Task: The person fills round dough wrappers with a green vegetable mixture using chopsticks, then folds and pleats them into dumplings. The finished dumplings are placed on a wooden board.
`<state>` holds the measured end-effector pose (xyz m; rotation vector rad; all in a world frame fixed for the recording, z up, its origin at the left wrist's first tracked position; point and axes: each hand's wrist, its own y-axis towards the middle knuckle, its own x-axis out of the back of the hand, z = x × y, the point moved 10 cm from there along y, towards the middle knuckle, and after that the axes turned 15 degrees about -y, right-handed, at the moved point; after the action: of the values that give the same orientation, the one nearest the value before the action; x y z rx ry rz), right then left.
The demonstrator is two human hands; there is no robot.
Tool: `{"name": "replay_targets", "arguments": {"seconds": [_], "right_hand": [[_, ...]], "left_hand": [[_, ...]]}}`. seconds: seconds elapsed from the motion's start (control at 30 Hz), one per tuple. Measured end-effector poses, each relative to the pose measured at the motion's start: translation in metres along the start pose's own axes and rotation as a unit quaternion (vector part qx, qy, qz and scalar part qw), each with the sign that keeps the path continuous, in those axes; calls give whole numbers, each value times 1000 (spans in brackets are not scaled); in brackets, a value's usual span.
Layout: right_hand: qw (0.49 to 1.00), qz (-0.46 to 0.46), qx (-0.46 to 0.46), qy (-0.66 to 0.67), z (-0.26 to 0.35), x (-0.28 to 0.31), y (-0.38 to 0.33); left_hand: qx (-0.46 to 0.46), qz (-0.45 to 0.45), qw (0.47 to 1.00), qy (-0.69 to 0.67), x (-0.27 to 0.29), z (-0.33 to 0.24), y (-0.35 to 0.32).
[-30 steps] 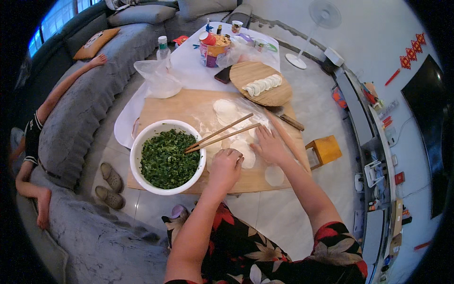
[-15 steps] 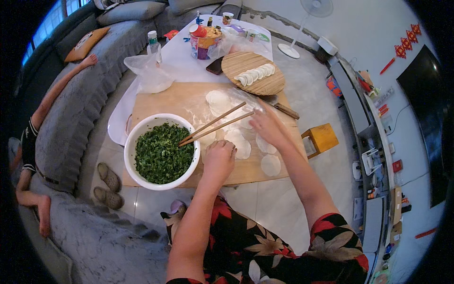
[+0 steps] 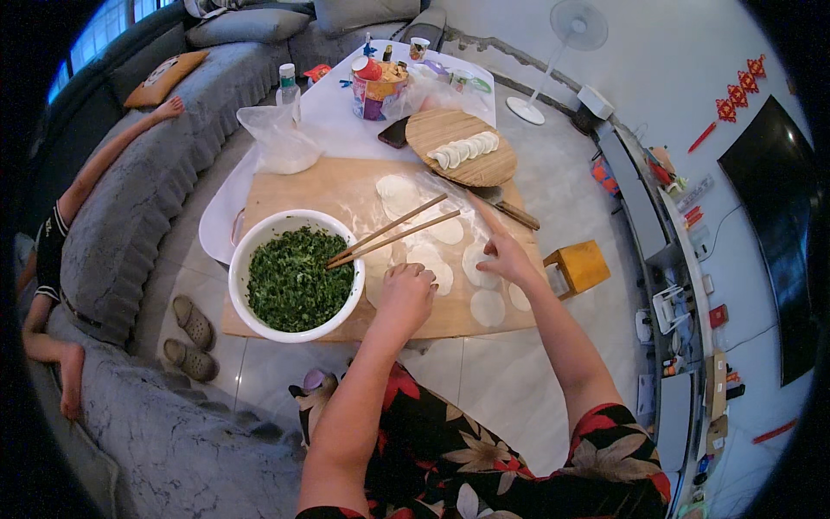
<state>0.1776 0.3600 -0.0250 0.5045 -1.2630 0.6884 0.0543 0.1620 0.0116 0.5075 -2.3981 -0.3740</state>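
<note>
Dough wrappers: thin, pale, round discs of rolled dough (image 3: 450, 232), lying flat and partly overlapping on the floured middle and right of the board; one disc (image 3: 488, 307) sits apart near the front edge.
Board: large rectangular board of light wood (image 3: 303, 186), dusted with flour, resting on a white oval table (image 3: 216, 233).
Left hand: left hand (image 3: 406, 294) lies knuckles up on the board's front part, fingers curled into a loose fist over a wrapper; whether it grips anything cannot be told.
Right hand: right hand (image 3: 506, 258) rests on the board's right side, fingers partly spread and touching the edge of a wrapper; nothing is clearly clasped in it.
Bowl: round white bowl (image 3: 251, 251) with a smooth rim, filled with finely chopped dark green filling (image 3: 298, 281), standing on the board's left front, just beside the left hand.
Chopsticks: pair of slim light wooden chopsticks (image 3: 389, 233), laid slanting with their tips on the bowl's rim and their ends over the wrappers.
Tray: round woven wooden tray (image 3: 493, 164) at the board's far right corner, carrying a curved row of folded white dumplings (image 3: 462, 150).
Bag: crumpled clear plastic bag (image 3: 281, 138) holding white flour, beyond the board's far left corner.
Stool: small yellow wooden block stool (image 3: 581, 264) on the grey tiled floor, right of the board.
</note>
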Motion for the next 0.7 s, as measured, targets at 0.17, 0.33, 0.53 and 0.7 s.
{"name": "replay_targets", "arguments": {"seconds": [0.17,0.33,0.53,0.7], "right_hand": [[999,-49,4,9,8,16,-7],[996,78,-27,-27,-19,-10,7],[998,-18,24,50,13,11,-1],[995,91,-43,24,0,4,3]], "left_hand": [[2,-11,1000,6,6,7,-5],[-14,-21,1000,-14,6,3,-5],[-6,-13,1000,-15,2,6,-7],[-3,4,1000,-21,-5,0,-4]]}}
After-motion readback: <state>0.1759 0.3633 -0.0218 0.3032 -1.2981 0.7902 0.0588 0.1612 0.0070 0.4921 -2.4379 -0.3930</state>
